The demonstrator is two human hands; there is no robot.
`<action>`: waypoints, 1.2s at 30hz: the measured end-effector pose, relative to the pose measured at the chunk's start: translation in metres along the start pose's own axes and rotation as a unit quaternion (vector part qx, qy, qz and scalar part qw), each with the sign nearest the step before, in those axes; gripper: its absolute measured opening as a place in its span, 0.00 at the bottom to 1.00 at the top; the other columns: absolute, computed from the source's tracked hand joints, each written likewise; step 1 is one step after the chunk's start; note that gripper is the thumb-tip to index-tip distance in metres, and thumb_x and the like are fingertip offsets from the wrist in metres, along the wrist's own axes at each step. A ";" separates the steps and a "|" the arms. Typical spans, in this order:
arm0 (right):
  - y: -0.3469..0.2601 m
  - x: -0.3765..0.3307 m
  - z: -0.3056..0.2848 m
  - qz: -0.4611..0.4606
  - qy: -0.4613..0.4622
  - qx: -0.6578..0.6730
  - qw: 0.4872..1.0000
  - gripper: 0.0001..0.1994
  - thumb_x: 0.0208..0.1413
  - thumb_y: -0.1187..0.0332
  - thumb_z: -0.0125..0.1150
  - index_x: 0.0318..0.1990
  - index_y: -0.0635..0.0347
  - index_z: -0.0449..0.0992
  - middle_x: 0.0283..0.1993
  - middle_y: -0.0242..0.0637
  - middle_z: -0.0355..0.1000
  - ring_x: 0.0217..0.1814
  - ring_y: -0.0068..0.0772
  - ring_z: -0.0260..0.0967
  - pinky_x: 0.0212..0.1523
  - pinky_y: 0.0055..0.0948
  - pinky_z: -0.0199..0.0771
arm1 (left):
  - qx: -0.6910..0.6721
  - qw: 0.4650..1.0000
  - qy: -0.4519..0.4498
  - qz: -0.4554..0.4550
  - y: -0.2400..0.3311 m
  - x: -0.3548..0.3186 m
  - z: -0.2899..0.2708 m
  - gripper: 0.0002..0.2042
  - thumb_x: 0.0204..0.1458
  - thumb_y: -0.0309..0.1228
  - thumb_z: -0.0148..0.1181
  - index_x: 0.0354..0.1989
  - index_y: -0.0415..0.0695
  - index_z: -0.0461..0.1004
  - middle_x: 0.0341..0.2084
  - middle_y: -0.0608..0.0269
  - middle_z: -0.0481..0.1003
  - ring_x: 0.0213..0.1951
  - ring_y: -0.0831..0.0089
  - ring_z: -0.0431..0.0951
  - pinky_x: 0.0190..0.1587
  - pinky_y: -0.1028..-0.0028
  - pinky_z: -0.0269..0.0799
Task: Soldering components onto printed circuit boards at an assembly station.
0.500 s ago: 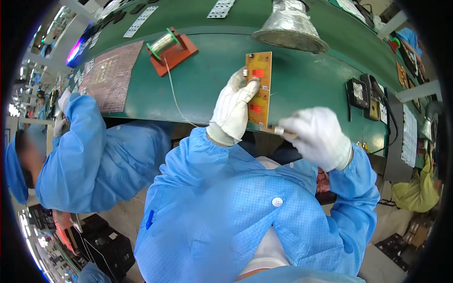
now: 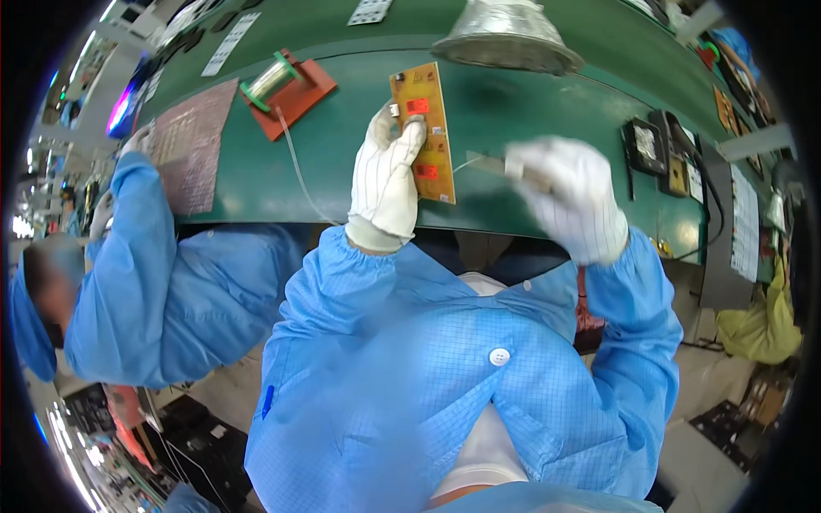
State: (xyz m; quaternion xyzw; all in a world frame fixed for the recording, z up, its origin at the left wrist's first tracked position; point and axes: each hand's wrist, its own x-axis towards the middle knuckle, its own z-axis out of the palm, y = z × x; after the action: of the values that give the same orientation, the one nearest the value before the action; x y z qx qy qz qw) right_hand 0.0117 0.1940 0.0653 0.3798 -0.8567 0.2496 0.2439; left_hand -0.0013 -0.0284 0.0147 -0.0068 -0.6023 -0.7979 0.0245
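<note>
My left hand (image 2: 385, 175), in a white striped glove, holds a long yellow-brown circuit board (image 2: 438, 141) by its left edge, thumb over its face. The board has red labels and small parts along that edge. Closed and smeared by motion, my gloved right hand (image 2: 571, 197) grips a thin flat tool (image 2: 489, 164) with a tan handle; its exact kind is too blurred to tell. The tool's tip points at the board's right edge, with a thin pale strand between them.
A spool of wire (image 2: 272, 80) sits on a red stand (image 2: 312, 88), its strand trailing toward my left sleeve. Bubble wrap (image 2: 197, 150) lies left, beside a co-worker in blue (image 2: 222, 299). A foil-wrapped funnel (image 2: 509, 38) stands behind; a soldering station (image 2: 671, 158) is right.
My left hand and the board have shifted left and farther from me, the board tilting slightly. My right hand has risen with the tool, from below the board's lower end to its right side.
</note>
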 end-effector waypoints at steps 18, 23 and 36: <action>-0.016 -0.003 -0.005 0.485 -0.015 0.519 0.703 0.18 0.54 0.63 0.61 0.48 0.67 0.72 0.38 0.34 0.75 0.33 0.19 0.70 0.28 0.20 0.72 | -0.225 0.966 -0.127 -0.016 -0.021 -0.002 -0.030 0.40 0.53 0.58 0.58 0.57 0.28 0.61 0.21 0.65 0.70 0.18 0.74 0.68 0.18 0.77 0.63; -0.019 -0.005 -0.001 0.480 0.012 0.532 0.698 0.18 0.54 0.64 0.61 0.48 0.67 0.72 0.37 0.34 0.75 0.32 0.19 0.70 0.27 0.20 0.71 | -0.227 0.959 -0.144 -0.092 -0.014 -0.014 -0.018 0.36 0.57 0.53 0.55 0.56 0.26 0.61 0.19 0.64 0.68 0.18 0.73 0.68 0.18 0.77 0.64; -0.025 -0.014 0.004 0.412 0.018 0.431 0.803 0.16 0.56 0.67 0.62 0.48 0.69 0.72 0.36 0.38 0.76 0.30 0.24 0.72 0.31 0.22 0.74 | -0.046 0.991 -0.047 -0.120 0.013 -0.012 0.014 0.28 0.62 0.55 0.49 0.51 0.37 0.65 0.26 0.71 0.64 0.22 0.80 0.65 0.26 0.78 0.63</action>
State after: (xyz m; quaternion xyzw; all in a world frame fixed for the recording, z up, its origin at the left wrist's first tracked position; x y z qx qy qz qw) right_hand 0.0382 0.1843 0.0605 0.0530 -0.7319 0.6771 -0.0552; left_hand 0.0115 -0.0185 0.0308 0.0273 -0.5616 -0.8209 -0.0999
